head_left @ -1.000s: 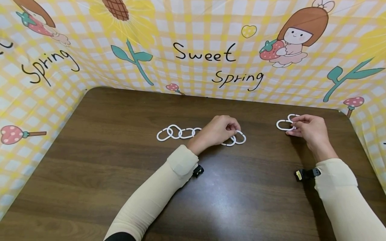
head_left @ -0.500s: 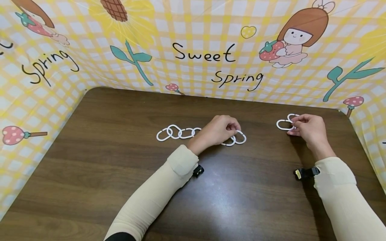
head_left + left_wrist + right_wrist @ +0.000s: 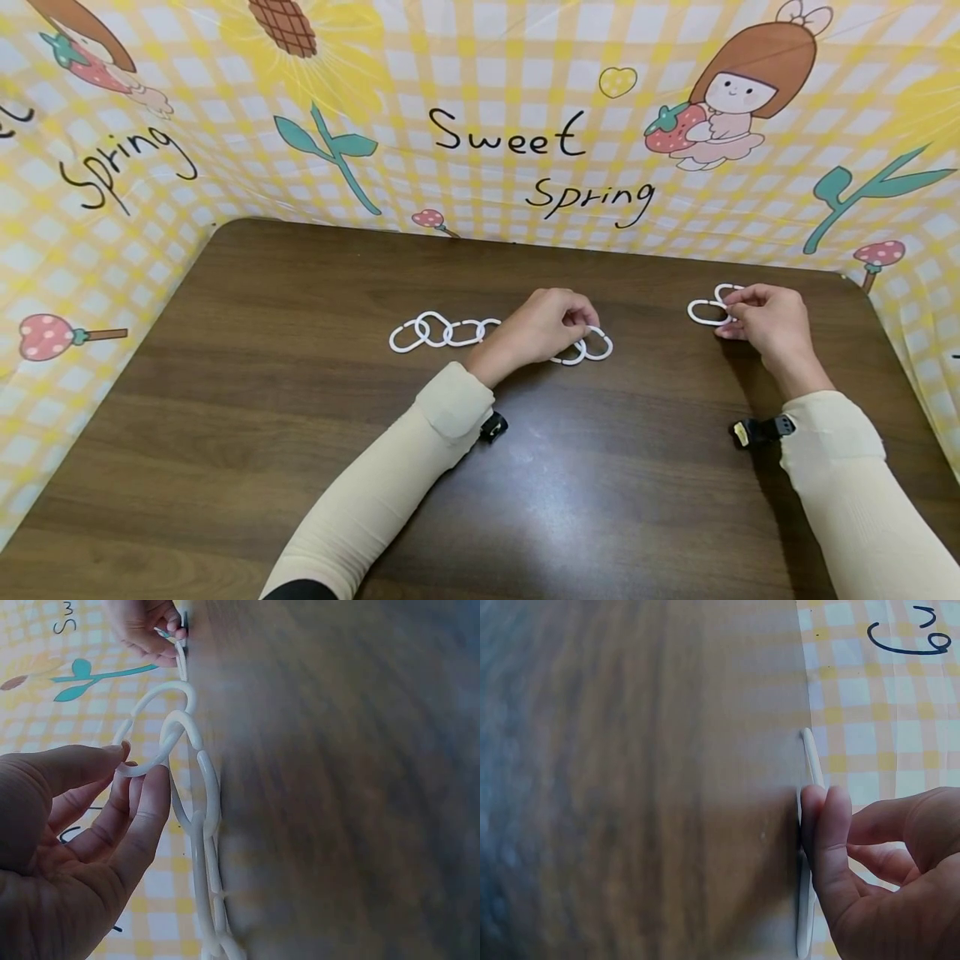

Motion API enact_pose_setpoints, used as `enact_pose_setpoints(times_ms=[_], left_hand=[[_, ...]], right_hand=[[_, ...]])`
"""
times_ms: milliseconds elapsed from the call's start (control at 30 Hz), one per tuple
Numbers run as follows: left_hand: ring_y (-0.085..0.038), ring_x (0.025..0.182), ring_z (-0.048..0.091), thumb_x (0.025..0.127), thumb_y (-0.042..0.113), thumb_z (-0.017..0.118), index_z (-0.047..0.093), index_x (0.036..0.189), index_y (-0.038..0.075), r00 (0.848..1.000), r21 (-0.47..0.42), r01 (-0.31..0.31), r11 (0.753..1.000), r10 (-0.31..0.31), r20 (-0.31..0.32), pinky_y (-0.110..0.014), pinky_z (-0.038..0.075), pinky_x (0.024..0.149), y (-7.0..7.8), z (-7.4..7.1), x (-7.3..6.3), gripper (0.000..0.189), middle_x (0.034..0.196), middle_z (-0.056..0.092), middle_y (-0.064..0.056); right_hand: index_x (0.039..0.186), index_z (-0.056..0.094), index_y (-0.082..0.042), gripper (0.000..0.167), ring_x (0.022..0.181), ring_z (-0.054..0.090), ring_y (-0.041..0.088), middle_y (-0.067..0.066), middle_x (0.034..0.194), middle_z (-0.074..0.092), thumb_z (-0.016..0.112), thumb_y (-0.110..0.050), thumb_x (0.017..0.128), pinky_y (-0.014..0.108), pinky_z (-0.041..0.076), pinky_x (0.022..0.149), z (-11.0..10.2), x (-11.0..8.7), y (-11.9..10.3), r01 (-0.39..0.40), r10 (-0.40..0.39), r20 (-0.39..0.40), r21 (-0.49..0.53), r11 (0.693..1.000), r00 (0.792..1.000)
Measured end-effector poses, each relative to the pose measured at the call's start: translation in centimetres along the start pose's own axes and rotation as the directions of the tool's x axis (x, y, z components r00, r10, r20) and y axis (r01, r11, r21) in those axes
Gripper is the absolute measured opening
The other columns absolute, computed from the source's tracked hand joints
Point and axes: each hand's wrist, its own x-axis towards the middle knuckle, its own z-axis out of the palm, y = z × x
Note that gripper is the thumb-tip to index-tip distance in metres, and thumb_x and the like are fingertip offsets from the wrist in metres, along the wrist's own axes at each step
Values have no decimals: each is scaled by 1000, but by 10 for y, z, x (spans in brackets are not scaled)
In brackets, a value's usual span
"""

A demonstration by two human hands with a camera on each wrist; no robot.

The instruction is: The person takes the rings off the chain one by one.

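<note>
A chain of white oval plastic links (image 3: 447, 330) lies across the middle of the brown table. My left hand (image 3: 551, 325) reaches over it, covering part of the chain. In the left wrist view, thumb and fingertips pinch a gapped link (image 3: 142, 771), with another link (image 3: 209, 791) hooked through the chain below it. Farther right, my right hand (image 3: 772, 329) has thumb and fingers at a small group of white links, one lying flat (image 3: 705, 323) and one behind it (image 3: 718, 292). The right wrist view shows fingertips curled at a link's edge (image 3: 805, 922).
A yellow-checked cloth (image 3: 480, 83) with printed flowers and figures rises behind the brown table (image 3: 480, 517). The table's back edge runs just beyond the links. Each sleeved wrist carries a small black camera, one (image 3: 493, 427) by the left cuff.
Almost nothing has moved. The right hand has shifted very slightly at the loose links; the left hand stays in place on the chain.
</note>
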Motion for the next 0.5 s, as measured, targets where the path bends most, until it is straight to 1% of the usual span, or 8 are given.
enact_pose_setpoints(times_ms=[100,233,367,433,500], left_hand=[[-11,87,59,101,8,67,78,107,9,1000,-1,-2,1000,2,-2,-17,46,77,-1,1,0,13,95,70,-3],[-11,87,59,101,8,67,78,106,9,1000,6,-10,1000,10,-10,-18,46,77,-1,1,-1,13,96,70,-3],[-12,88,59,101,8,67,78,106,9,1000,4,-9,1000,9,-10,-17,46,77,-2,2,-1,13,96,70,-3],[-11,88,59,101,8,66,78,107,9,1000,3,-9,1000,9,-9,-17,46,77,-3,3,-1,13,96,70,-3],[-12,88,59,101,8,66,78,107,9,1000,3,-11,1000,11,-11,-17,46,77,-3,3,-2,13,97,70,-3]], right_hand=[[119,58,16,21,58,67,2,-2,92,62,52,2,105,25,62,62,1,0,1,5,-5,-2,-12,1000,1000],[119,58,17,21,57,67,2,1,93,63,53,2,105,25,62,61,2,0,1,17,-17,-16,-18,1000,1000],[122,57,18,24,56,67,1,-10,83,61,52,2,105,24,61,60,3,0,3,15,-15,-15,-7,1000,1000],[121,57,17,22,56,66,1,-12,81,60,52,2,105,24,61,60,3,0,3,15,-14,-17,2,1000,1000],[116,60,14,18,56,67,1,-12,82,59,53,2,104,24,61,60,3,1,4,18,-17,-23,16,1000,1000]])
